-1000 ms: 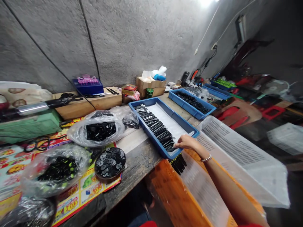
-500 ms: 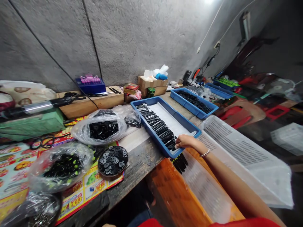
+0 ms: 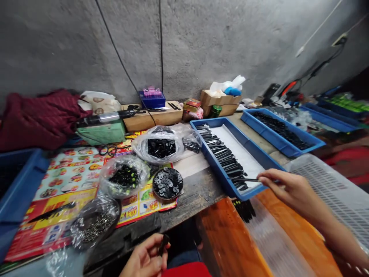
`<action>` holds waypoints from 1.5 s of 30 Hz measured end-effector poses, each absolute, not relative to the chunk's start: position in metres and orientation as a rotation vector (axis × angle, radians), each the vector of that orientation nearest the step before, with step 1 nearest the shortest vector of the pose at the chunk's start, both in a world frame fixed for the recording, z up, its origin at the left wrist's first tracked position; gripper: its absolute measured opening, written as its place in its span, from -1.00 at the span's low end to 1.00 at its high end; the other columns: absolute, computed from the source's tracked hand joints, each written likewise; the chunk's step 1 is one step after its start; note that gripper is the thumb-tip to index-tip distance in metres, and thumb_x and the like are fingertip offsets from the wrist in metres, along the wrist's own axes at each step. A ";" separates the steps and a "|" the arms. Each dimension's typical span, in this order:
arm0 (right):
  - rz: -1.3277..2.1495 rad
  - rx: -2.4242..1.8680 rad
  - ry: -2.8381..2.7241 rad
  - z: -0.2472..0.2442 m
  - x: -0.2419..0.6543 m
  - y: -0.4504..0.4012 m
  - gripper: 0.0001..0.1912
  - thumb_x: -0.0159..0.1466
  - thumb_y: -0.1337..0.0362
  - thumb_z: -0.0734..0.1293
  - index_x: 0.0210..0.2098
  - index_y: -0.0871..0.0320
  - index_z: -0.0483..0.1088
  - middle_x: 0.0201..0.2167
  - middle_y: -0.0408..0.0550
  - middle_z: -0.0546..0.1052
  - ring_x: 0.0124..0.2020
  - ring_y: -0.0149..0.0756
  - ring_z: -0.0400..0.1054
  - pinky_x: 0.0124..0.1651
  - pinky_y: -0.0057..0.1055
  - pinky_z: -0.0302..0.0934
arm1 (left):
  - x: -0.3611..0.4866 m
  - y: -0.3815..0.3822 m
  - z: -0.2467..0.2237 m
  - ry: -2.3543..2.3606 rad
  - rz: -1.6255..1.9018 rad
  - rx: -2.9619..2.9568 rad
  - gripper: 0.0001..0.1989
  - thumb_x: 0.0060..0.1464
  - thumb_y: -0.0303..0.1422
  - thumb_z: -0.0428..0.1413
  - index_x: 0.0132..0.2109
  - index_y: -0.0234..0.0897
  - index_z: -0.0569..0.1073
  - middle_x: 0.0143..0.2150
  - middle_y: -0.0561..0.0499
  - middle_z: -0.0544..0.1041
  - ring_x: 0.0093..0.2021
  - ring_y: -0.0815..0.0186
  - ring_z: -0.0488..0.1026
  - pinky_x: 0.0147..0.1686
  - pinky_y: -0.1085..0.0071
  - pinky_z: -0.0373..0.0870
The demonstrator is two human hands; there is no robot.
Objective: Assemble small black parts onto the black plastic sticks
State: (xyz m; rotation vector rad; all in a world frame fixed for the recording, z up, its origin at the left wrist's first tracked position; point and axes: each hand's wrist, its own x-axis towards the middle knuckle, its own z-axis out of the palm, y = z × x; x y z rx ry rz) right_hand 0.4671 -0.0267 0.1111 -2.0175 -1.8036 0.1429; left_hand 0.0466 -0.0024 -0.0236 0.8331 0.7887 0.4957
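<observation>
My right hand (image 3: 284,186) is closed, pinching one end of a slim black strip (image 3: 245,179) over the near end of a blue tray (image 3: 223,171). A row of similar slim black strips (image 3: 223,154) lines the tray's left side, beside a white sheet (image 3: 245,154). Low in the middle, my left hand (image 3: 147,257) is closed on a small dark piece (image 3: 163,244), mostly hidden by the fingers. Nearest on the bench are a round dish of black discs (image 3: 167,184) and a plastic-lined bowl of small metal parts (image 3: 98,227).
Plastic bags of black parts (image 3: 161,148) and of black and green parts (image 3: 124,176) stand on printed paper. Another blue tray (image 3: 282,130) lies at right, a blue bin (image 3: 23,184) at left. An orange crate (image 3: 230,238) and white basket (image 3: 331,184) flank my right arm.
The view has swung left. My right hand has lifted a slim black strip out of the row. My left hand has come into view with a small dark piece.
</observation>
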 end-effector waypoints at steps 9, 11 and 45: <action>0.928 -1.442 -1.828 0.058 0.289 -0.028 -0.80 0.35 0.28 0.25 -0.37 0.13 0.46 -0.47 -0.09 0.52 -0.42 -0.30 0.40 -0.37 -0.46 0.18 | 0.042 0.022 0.001 0.937 0.386 1.160 -0.48 -0.01 0.09 0.16 -0.29 -0.36 0.46 -0.57 0.13 0.35 -0.67 0.52 0.00 -0.68 0.54 -0.14; 0.953 -1.424 -1.770 0.043 0.272 -0.026 -0.81 0.33 0.29 0.26 -0.39 0.15 0.47 -0.48 -0.09 0.52 -0.43 -0.30 0.40 -0.37 -0.46 0.17 | 0.040 0.021 0.006 0.976 0.340 1.230 -0.48 -0.01 0.09 0.16 -0.31 -0.38 0.50 -0.58 0.12 0.36 -0.66 0.50 0.03 -0.68 0.53 -0.13; 1.382 -1.391 -0.434 -0.013 0.223 -0.030 -0.57 -0.08 0.00 0.57 -0.51 0.28 0.54 -0.62 -0.13 0.46 -0.62 -0.38 0.38 -0.56 -0.54 0.25 | 0.040 -0.012 -0.005 1.230 0.678 1.952 -0.77 -0.03 -0.58 0.10 -0.38 -0.22 0.63 -0.51 -0.05 0.55 -0.48 0.21 0.51 -0.45 0.47 0.29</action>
